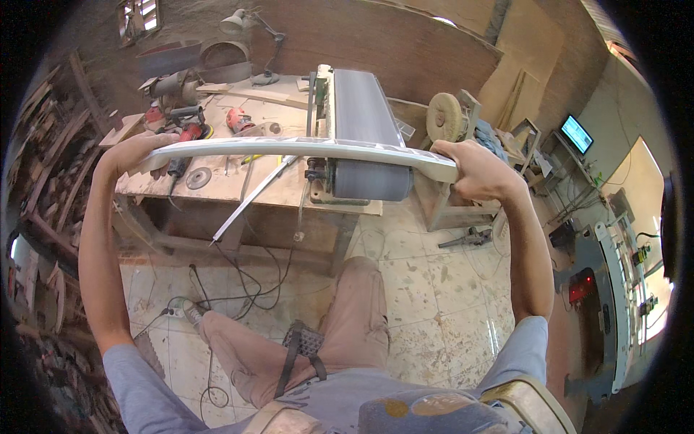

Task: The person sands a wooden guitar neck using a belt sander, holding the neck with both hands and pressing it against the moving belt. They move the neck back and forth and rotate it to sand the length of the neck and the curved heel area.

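A long, slightly curved pale wooden piece (267, 147) spans the view between my two hands. My left hand (148, 153) is closed round its left end, and my right hand (477, 171) grips the thicker right end. The piece crosses over the grey belt of a belt sander (365, 108), above the front roller (372, 181). I cannot tell whether it touches the belt. Close to my left hand, a red and black power sander (192, 132) lies on the workbench (235, 181).
A grinding disc (199, 178), a red tool (237, 119) and a desk lamp (233, 25) are on the bench. A buffing wheel (442, 117) stands right of the sander. Black cables (253, 289) cross the tiled floor. Stacked wood lines the left; a grey machine (606, 311) stands right.
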